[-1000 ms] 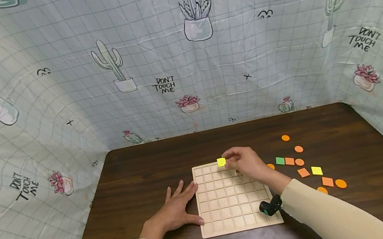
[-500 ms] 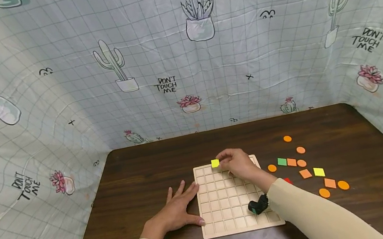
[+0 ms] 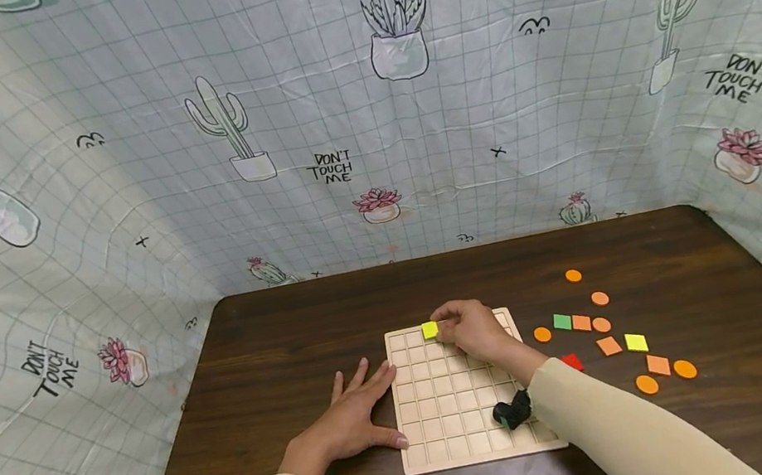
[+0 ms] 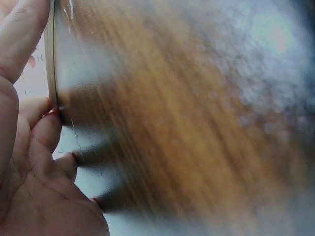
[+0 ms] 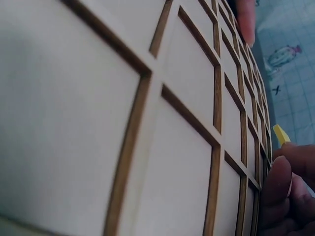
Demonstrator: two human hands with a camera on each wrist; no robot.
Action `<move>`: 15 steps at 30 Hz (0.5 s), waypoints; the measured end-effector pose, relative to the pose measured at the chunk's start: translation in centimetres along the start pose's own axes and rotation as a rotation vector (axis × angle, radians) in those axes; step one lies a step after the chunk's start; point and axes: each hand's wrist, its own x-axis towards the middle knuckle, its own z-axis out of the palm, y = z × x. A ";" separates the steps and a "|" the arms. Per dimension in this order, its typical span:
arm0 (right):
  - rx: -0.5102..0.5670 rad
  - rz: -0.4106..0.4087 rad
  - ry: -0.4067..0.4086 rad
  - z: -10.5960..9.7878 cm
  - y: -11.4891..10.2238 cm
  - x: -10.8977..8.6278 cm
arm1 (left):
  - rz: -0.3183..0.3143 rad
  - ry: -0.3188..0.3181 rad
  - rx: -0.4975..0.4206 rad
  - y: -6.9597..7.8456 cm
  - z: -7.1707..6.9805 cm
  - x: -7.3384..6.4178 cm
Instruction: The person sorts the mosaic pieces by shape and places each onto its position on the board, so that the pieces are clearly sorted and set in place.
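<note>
A pale wooden grid board [image 3: 448, 404] with square cells lies on the table. My right hand [image 3: 474, 333] pinches a yellow square tile [image 3: 430, 330] at the board's far edge, over a cell of the top row. In the right wrist view the tile [image 5: 281, 134] sticks out from between thumb and finger, tilted. Whether it touches the board cannot be told. My left hand [image 3: 351, 419] lies with fingers spread, its fingertips and thumb touching the board's left edge. The left wrist view shows the left fingers [image 4: 42, 135] along that edge.
Right of the board lie loose tiles: a green square [image 3: 562, 321], a red square [image 3: 572, 362] partly behind the right sleeve, another yellow square [image 3: 636, 343], and several orange squares and discs, one disc [image 3: 573, 276] farthest back. A patterned cloth [image 3: 300, 116] hangs behind the dark wooden table [image 3: 277, 339].
My right hand has moved left along the board's far edge with the yellow tile, then lowered it slightly. The red tile has come into view. The left hand stays in place.
</note>
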 end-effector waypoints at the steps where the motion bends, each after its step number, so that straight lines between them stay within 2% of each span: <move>1: -0.006 -0.004 0.002 0.0 0.0 0.0 | 0.000 0.000 0.000 0.0 0.0 0.0; 15: -0.119 -0.014 0.009 0.4 -0.4 -0.4 | 0.000 -0.002 0.010 0.1 -0.1 -0.1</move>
